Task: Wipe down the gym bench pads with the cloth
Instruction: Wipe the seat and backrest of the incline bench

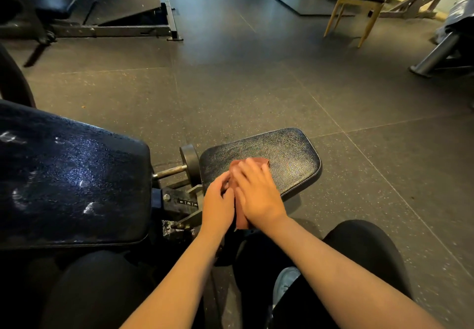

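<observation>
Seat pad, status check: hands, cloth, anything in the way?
Both hands, left and right, flat on brown cloth. Cloth on seat pad. Far end clear.

Dark speckled rubber floor [256, 85]; wooden chair [356, 2] far right.

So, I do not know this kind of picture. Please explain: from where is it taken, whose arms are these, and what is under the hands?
There is no machine here, only a person. The one picture comes from a camera worn on the person's head, looking forward and down, so the two bare arms coming in from the bottom are the person's own. In front of them is a gym bench: a small black seat pad and, to its left, a larger dark back pad. A reddish-brown cloth lies on the small pad. The right hand presses flat on the cloth; the left hand rests beside it, at the cloth's near edge. Further away, on the dark floor, stand other gym equipment and a wooden chair.
</observation>
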